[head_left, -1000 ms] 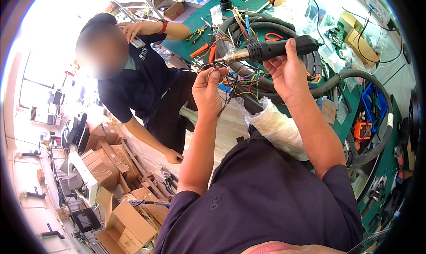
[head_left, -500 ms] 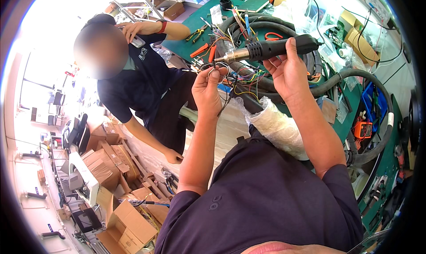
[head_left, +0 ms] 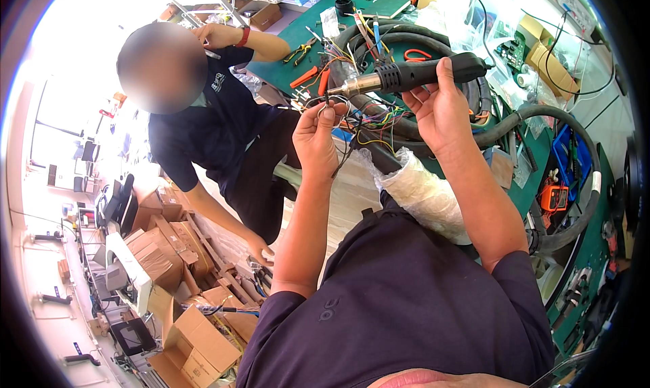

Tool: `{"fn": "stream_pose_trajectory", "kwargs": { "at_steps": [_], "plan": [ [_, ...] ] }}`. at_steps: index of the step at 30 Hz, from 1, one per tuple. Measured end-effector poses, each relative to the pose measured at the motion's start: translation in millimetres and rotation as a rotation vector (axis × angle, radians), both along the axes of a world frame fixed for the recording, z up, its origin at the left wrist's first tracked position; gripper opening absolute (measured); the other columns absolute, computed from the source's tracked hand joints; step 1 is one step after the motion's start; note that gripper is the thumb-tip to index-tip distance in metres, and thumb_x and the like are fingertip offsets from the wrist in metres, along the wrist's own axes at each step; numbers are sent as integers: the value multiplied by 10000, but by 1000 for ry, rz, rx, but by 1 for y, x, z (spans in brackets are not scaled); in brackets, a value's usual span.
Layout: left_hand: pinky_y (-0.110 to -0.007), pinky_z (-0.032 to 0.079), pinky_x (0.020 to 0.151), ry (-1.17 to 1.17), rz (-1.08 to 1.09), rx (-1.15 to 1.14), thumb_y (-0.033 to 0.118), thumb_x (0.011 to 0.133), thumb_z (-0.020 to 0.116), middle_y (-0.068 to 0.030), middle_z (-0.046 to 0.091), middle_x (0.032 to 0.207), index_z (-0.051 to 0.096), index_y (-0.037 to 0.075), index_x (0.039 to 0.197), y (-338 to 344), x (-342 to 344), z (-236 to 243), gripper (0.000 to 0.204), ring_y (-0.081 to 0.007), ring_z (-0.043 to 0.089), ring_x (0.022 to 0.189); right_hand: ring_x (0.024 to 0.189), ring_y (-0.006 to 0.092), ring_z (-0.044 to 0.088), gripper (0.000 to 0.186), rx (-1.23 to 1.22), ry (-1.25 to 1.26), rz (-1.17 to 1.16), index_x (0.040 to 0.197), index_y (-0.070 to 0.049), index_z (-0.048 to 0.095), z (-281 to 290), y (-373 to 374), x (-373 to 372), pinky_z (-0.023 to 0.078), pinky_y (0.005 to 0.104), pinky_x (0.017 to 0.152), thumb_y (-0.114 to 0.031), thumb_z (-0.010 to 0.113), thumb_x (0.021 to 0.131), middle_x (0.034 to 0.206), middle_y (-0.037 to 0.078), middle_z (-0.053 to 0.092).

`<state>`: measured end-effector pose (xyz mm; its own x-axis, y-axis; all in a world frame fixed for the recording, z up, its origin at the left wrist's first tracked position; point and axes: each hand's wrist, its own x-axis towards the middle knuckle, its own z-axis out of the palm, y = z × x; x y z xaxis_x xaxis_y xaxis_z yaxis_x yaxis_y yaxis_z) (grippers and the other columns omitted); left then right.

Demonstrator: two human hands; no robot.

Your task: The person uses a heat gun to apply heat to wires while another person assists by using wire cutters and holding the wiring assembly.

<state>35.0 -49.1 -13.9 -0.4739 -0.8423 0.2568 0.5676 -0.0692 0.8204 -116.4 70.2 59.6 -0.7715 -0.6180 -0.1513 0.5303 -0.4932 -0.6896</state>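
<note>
My right hand (head_left: 440, 110) is closed around a black heat gun (head_left: 413, 75), whose metal nozzle points left. My left hand (head_left: 317, 134) pinches a thin dark wire (head_left: 328, 98) upright, right at the nozzle's tip. A bundle of loose coloured wires (head_left: 376, 120) spreads out just right of my left fingers. These wires come from the end of a thick black cable (head_left: 379, 154), partly wrapped in clear and whitish plastic film (head_left: 423, 191). Whether the wire carries a sleeve is too small to tell.
Coiled black cable (head_left: 406, 29) lies on the green table (head_left: 284, 29). Red-handled pliers (head_left: 305, 76) and yellow-black cutters (head_left: 298, 51) lie near the wires. An orange meter (head_left: 555, 197) is at the right. A co-worker (head_left: 217, 117) stands at the left, above cardboard boxes (head_left: 162, 252).
My hands, the heat gun and the wire look unmoved. The co-worker's head has shifted slightly right, and their lowered hand has dropped a little with its fingers spreading.
</note>
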Motion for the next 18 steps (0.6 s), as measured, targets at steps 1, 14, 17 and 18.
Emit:
{"fn": "stream_pose_trajectory", "kwargs": {
  "at_steps": [1,14,17,18],
  "plan": [
    [-304,514,804,3,-1,1,98,902,624,-126,693,916,629,2,1004,0,0,0,139,-195,669,874,867,192,590,381,-2,2,-8,1071,-48,497,0,0,0,506,342,707,-412,501,957,966,52,598],
    [-305,516,810,20,-12,11,94,897,630,-125,693,917,630,-1,1003,-1,-1,0,142,-202,670,875,868,155,583,355,5,-5,6,1084,-103,562,0,0,0,506,330,768,-427,505,952,975,6,623],
    [-304,515,808,26,-14,18,97,897,632,-124,693,916,630,-2,1003,-1,-1,1,145,-198,669,872,867,156,583,355,5,-7,4,1081,-103,563,0,0,0,507,330,766,-429,507,950,971,5,622],
    [-305,515,808,24,-13,17,97,897,632,-124,693,915,630,-2,1002,-1,0,1,145,-197,670,871,867,156,583,355,3,-9,4,1081,-103,563,0,0,0,507,331,764,-429,508,950,968,5,622]
  ]
}}
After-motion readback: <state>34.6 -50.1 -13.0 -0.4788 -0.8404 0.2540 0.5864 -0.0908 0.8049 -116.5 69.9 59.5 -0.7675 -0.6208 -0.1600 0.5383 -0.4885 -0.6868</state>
